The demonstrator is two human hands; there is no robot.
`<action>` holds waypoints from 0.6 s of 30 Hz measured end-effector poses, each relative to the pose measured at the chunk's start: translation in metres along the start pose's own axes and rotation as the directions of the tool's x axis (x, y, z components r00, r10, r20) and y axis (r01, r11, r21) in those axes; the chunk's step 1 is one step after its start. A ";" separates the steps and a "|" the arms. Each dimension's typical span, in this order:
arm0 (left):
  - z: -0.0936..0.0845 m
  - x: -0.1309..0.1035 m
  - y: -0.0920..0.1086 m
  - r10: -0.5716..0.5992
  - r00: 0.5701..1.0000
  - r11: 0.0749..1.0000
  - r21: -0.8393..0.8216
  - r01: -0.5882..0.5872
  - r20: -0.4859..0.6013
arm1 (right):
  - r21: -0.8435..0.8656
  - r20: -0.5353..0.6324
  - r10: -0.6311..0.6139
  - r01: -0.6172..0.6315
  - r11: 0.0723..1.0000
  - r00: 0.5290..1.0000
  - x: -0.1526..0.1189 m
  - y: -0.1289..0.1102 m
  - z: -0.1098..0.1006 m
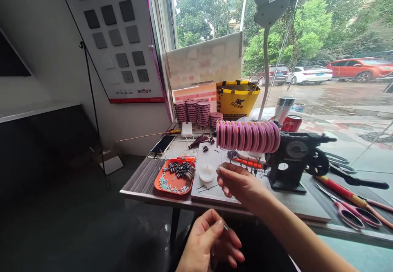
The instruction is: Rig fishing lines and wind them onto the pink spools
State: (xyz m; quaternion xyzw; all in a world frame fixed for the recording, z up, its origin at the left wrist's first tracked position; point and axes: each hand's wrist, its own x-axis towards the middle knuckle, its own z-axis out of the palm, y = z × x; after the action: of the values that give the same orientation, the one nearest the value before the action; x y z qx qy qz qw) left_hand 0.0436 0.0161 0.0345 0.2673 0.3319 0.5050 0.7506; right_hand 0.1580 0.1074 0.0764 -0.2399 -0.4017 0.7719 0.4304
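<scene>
My left hand (211, 239) is low in front of the table edge, thumb and forefinger pinched together. A tiny teal tube-like piece (226, 227) pokes out from between those fingertips. Higher up and to the right, my right hand (242, 182) is closed in a pinch over the front of the white board; what it grips is too small to make out. Just left of its fingertips lies a white round dish (206, 174). An orange tray (159, 182) holds black pieces, small teal tubes and silvery bits.
A black hand-cranked winder (294, 153) carries a row of pink spools (248, 136) above the board (211, 151). Scissors (350, 214) lie at the right. Behind are stacked spools (192, 112), a yellow bag (238, 98) and a red can (291, 123); a phone (162, 144) lies left.
</scene>
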 end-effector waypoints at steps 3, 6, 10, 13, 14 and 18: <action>-0.002 0.000 -0.002 -0.023 1.000 0.999 -0.050 0.023 -0.011 | -0.001 0.001 -0.003 0.003 1.000 1.000 0.000 0.001 0.000; -0.004 0.000 -0.004 -0.050 0.999 0.996 -0.073 0.049 -0.006 | -0.005 0.003 -0.005 0.005 1.000 1.000 0.000 0.001 0.000; -0.004 -0.003 -0.005 -0.053 0.998 0.995 -0.082 0.052 -0.013 | -0.012 0.001 -0.011 0.011 1.000 1.000 0.001 0.002 -0.001; -0.002 -0.007 -0.004 -0.068 0.996 0.995 -0.082 0.063 -0.060 | -0.013 -0.007 -0.014 0.014 1.000 1.000 0.002 0.002 -0.002; -0.001 -0.008 -0.003 -0.077 0.995 0.994 -0.089 0.070 -0.069 | -0.013 -0.010 -0.016 0.016 1.000 1.000 0.002 0.002 -0.002; -0.001 -0.012 -0.005 -0.108 0.990 0.989 -0.110 0.098 -0.090 | -0.008 -0.016 -0.018 0.017 1.000 1.000 0.003 0.003 -0.002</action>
State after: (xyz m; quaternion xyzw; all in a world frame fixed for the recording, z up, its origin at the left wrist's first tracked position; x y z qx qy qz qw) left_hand 0.0425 0.0027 0.0330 0.1854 0.3539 0.4945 0.7719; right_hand 0.1567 0.1102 0.0731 -0.2443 -0.4032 0.7646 0.4395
